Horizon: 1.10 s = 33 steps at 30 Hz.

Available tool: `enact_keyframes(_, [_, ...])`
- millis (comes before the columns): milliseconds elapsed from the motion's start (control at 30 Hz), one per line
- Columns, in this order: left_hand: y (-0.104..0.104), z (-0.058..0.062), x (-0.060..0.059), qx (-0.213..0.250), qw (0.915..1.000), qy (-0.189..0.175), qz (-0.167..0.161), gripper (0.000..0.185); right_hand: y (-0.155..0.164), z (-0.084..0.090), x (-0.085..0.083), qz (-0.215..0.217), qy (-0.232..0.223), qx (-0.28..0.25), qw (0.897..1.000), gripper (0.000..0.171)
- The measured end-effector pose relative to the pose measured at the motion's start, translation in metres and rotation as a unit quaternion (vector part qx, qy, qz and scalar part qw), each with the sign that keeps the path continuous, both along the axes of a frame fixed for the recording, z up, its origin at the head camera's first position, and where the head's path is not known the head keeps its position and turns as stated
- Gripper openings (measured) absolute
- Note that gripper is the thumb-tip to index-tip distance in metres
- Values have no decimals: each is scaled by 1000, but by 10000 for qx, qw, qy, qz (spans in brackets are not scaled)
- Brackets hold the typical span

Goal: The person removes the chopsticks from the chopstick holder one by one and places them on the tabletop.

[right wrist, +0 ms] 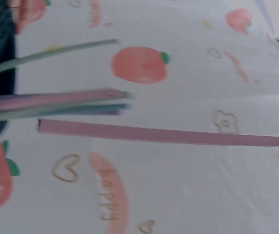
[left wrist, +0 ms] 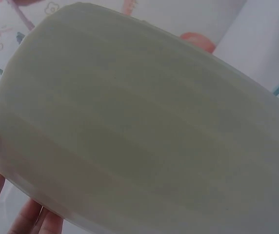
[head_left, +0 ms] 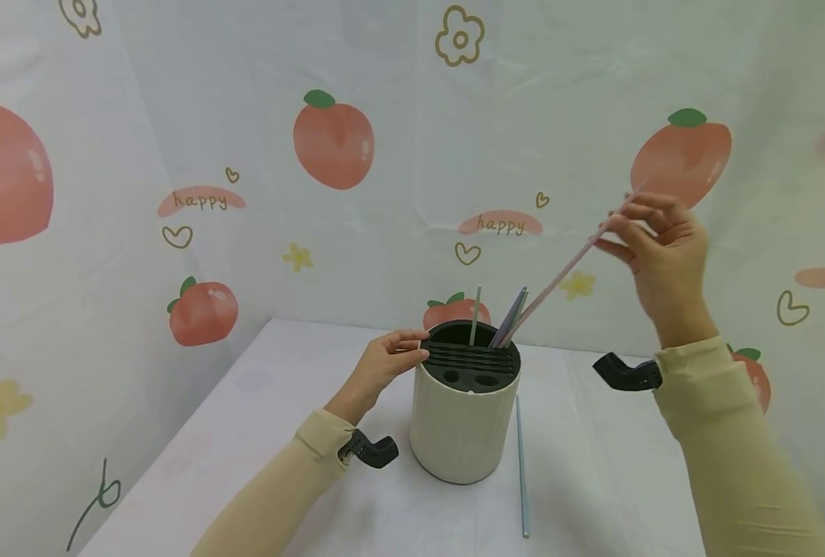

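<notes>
A cream ribbed utensil holder [head_left: 462, 433] stands upright, with a black slotted lid [head_left: 471, 360] on top. My left hand [head_left: 387, 360] touches its upper left rim with fairly straight fingers; in the left wrist view the holder's wall [left wrist: 129, 122] fills most of the picture, fingertips [left wrist: 25, 217] along its edge. High on the right, my right hand [head_left: 666, 247] pinches a long pink straw [head_left: 568, 267] near its upper end. This straw slants down toward the holder. In the right wrist view its free lower end is just outside a bundle of straws [right wrist: 81, 101].
A pale green straw [head_left: 475, 316] sticks up from the holder's rear opening. On the white table, a blue straw [head_left: 523, 472] lies right of the holder. The fruit-printed backdrop [head_left: 384, 255] rises behind. A black wrist camera [head_left: 628, 374] juts from the right sleeve.
</notes>
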<state>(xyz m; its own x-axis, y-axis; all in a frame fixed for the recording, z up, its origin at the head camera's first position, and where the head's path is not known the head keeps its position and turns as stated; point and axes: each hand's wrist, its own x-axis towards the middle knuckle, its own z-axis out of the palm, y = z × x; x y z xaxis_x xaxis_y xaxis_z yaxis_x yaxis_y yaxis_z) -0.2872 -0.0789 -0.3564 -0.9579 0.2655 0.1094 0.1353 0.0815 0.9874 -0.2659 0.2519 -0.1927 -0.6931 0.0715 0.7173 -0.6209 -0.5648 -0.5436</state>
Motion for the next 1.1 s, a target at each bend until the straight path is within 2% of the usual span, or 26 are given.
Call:
enact_keyframes(67, [0,0,0,-6,10000,49,14,39,10,10,5,-196,-79,-350,9992,27])
enact_keyframes(167, [0,1,1,-7,10000,61,32,38,25,6,7,-552,-432,-413,9967,32])
enact_keyframes(233, [0,1,1,-5,10000,39,42,38,35,-8,5,-736,-761,-116,9943,36])
enact_keyframes(300, [0,1,1,-1,10000,26,42,38,44,-30,1,-820,-1157,374,9892,38])
enact_keyframes(400, [0,1,1,-11,10000,33,38,38,55,-71,-6,-798,-1759,1232,9734,37])
enact_keyframes(500, [0,1,2,-7,10000,26,28,38,61,-114,-12,-673,-2381,1971,9487,33])
enact_keyframes(567, [0,1,2,-1,10000,28,12,39,63,-140,-15,-582,-2768,2417,9282,32])
enact_keyframes(667, [0,1,1,-8,10000,23,-3,40,61,-175,-17,-624,-3239,3143,8901,29])
enact_keyframes(733, [0,1,1,-8,10000,7,-5,40,57,-195,-17,-675,-3513,3582,8624,35])
enact_keyframes(867, [0,2,1,16,10000,-7,-11,40,48,-226,-17,-769,-4046,4034,8171,58])
enact_keyframes(1000, [0,3,2,48,10000,-45,-26,41,41,-246,-17,-964,-4441,4291,7806,56])
enact_keyframes(1100, [0,3,3,35,10000,-33,-5,41,38,-256,-17,-1157,-4631,4452,7576,52])
